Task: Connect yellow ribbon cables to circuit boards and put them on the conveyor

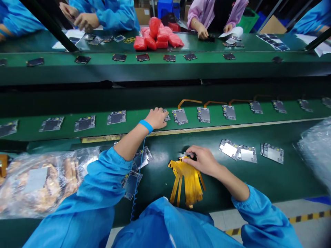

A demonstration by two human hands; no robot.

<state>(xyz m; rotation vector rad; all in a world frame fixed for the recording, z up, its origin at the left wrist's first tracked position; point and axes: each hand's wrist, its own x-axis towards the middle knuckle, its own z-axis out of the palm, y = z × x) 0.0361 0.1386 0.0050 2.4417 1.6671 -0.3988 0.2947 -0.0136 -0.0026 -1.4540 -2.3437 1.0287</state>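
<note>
My left hand (156, 119), with a blue wrist strap, rests over a circuit board (167, 116) on the green belt; its fingers are spread and partly cover the board. My right hand (200, 158) pinches a small grey piece (189, 154), too small to name, just above the top end of a fanned stack of orange flex cables (191, 184) on the table. To the right of the left hand, a board (180, 116) lies on the belt with an orange cable (190, 101) extending from it. More boards (116, 117) sit to the left.
Loose boards lie right (272, 153) and under my left forearm (132, 184). A plastic bag of orange parts (38, 184) is at left, clear plastic (317, 148) at right. Across the belts, people in blue and pink sleeves work near red packets (161, 36).
</note>
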